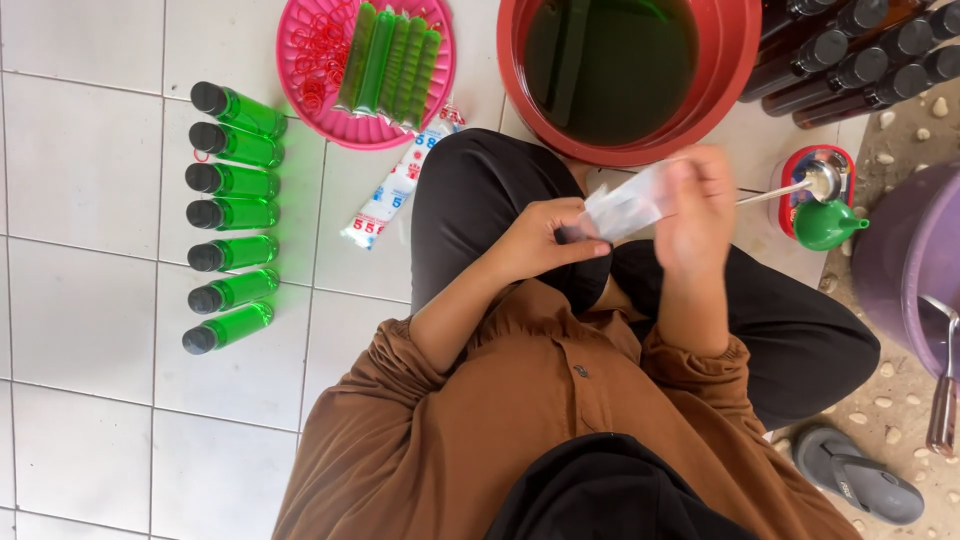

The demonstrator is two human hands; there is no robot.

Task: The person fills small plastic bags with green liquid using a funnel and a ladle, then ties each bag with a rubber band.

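Over my lap, my left hand (540, 238) and my right hand (697, 205) together hold a clear, empty narrow plastic bag (628, 205). The left hand pinches its lower end; the blurred right hand grips its upper end. A red basin (740, 60) of dark green liquid sits just ahead of my knees. Beside my right hand lie a green funnel (826, 225) and a metal ladle (812, 183) on a red lid.
Several green bottles (232, 215) with black caps lie in a column on the white tiles at left. A pink basket (330, 100) holds filled green tubes. A packet of bags (395, 190) lies below it. Dark bottles (860, 55) lie top right; a purple bucket (915, 260) stands right.
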